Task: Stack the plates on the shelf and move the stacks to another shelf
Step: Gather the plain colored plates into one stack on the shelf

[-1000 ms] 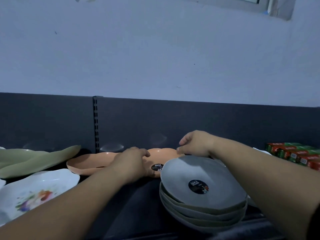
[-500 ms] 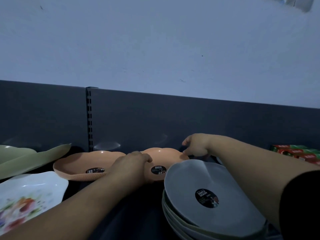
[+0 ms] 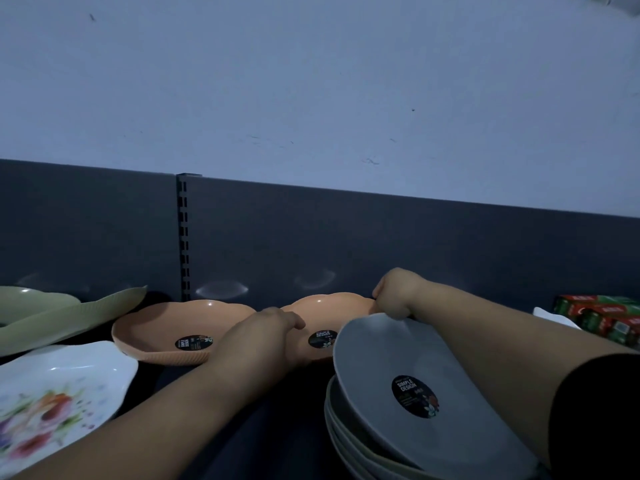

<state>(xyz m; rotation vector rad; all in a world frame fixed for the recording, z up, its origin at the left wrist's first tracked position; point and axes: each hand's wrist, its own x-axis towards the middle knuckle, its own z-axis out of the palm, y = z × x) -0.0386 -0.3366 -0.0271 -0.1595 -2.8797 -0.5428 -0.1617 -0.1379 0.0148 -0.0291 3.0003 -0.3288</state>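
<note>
At the centre of the frame, low against the dark back panel (image 3: 346, 237), an orange plate (image 3: 332, 306) lies on the shelf (image 3: 277, 427) with a round black sticker (image 3: 322, 338) in its bowl. Both hands have hold of it: the left hand (image 3: 263, 332) is curled over its left rim with the thumb lying inside the bowl, and the right hand (image 3: 394, 294) is closed on its right rim, fingers tucked under. Touching it on the left is a second orange plate (image 3: 173, 323), also stickered, its right edge hidden behind the left hand. Lower right, overlapping the front edge of the held plate, stands a stack of grey plates (image 3: 398, 393); the top one tilts up toward the back and carries a black sticker reading SIMPLE DESIGN (image 3: 415, 396). The right forearm crosses above this stack, and a black sleeve (image 3: 595, 417) shows at the right edge. At the left edge lie green plates (image 3: 65, 317), one leaning on another, and below them, in the lower left corner, a white plate with a flower print (image 3: 59, 403). At the far right, red and green boxes (image 3: 602, 317) sit on the shelf, with something white just in front that I cannot make out. A slotted upright (image 3: 184, 237) runs down the panel, and a pale wall (image 3: 311, 81) fills the upper half.
</note>
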